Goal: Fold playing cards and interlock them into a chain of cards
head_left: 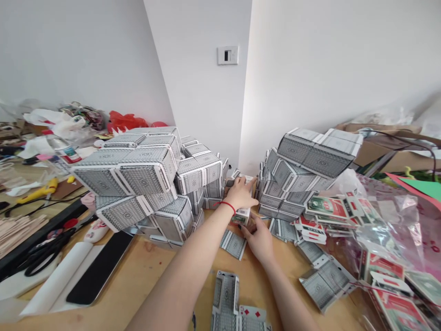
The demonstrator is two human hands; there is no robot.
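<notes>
Head view: what lies closest?

— Grey-backed playing cards (pixel 225 299) sit in a flat, stiff oblong on the pale wooden tabletop (pixel 148 280), with a white card printed with red diamonds (pixel 253 313) overlapping them.

— And the hands?

— The right hand (pixel 260 241) lies lower, its fingers (pixel 248 233) slightly curled beside a small card pack (pixel 240 217) with red and green print. Whether they grip it, I can't tell. The left hand (pixel 241 193), a thin red string (pixel 223 205) at its wrist, is above that pack, its fingers (pixel 246 183) stretched open over card edges in the gap between two heaps.

— What's around them?

— On the left rises a blocky heap of grey packs (pixel 138 179), their fine patterned backs edged in white. On the right, a similar heap (pixel 296 174) leans, its top packs tilted. Nearer on the right, glossy red-and-white card boxes (pixel 327 209) spill against a crinkled, translucent pink plastic bag (pixel 396 230).

— Further left?

— Black-handled scissors (pixel 44 253) and a smooth black panel (pixel 99 269) lie near the table's edge, with thin wooden sticks (pixel 17 234) and a yellow glue gun (pixel 37 191) beyond.

— And farthest?

— A crumpled red plastic bag (pixel 124 122) lies by the smooth white wall (pixel 196 69), which carries a small switch plate (pixel 227 55).
</notes>
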